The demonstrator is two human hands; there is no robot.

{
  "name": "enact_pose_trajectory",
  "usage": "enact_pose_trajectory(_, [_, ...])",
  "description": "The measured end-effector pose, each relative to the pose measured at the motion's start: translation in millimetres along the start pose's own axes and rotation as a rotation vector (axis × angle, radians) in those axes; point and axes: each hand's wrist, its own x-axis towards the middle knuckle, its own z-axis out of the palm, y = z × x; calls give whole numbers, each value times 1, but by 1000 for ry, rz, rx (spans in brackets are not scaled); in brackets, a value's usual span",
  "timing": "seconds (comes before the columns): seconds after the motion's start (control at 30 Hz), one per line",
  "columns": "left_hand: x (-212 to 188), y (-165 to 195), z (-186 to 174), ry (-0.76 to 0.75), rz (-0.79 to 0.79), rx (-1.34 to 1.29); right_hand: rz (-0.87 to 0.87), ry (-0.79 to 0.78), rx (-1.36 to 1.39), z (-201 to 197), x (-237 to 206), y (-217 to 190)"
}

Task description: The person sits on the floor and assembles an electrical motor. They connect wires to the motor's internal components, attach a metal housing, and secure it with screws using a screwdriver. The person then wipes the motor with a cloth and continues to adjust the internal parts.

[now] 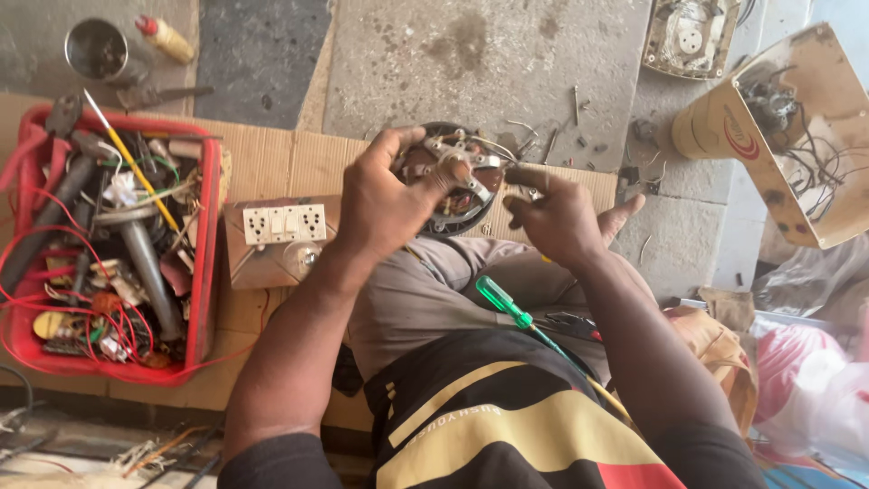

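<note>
My left hand (385, 201) grips a round motor part (457, 181) with copper windings and a metal bracket, held over my knee. My right hand (557, 215) pinches something small at the part's right edge, fingers closed; what it holds is hidden. A green-handled screwdriver (507, 308) lies on my lap beside my right forearm.
A red tray (206, 272) full of wires, tools and parts stands at the left. A board with white sockets and switches (282, 226) lies on cardboard near my left wrist. An open beige housing with wiring (797, 136) sits at the upper right. Loose screws (543, 136) scatter on the concrete.
</note>
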Motion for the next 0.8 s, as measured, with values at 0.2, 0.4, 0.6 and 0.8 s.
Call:
enact_pose_trajectory(0.2, [1, 20, 12, 70, 68, 125, 152, -46, 326, -10, 21, -8])
enact_pose_trajectory(0.4, [3, 25, 6, 100, 89, 332, 57, -205, 351, -12, 5, -12])
enact_pose_trajectory(0.6, [9, 27, 15, 95, 84, 351, -155, -161, 144, -6, -9, -26])
enact_pose_trajectory(0.8, [8, 14, 11, 12, 157, 236, -192, -28, -14, -7, -3, -31])
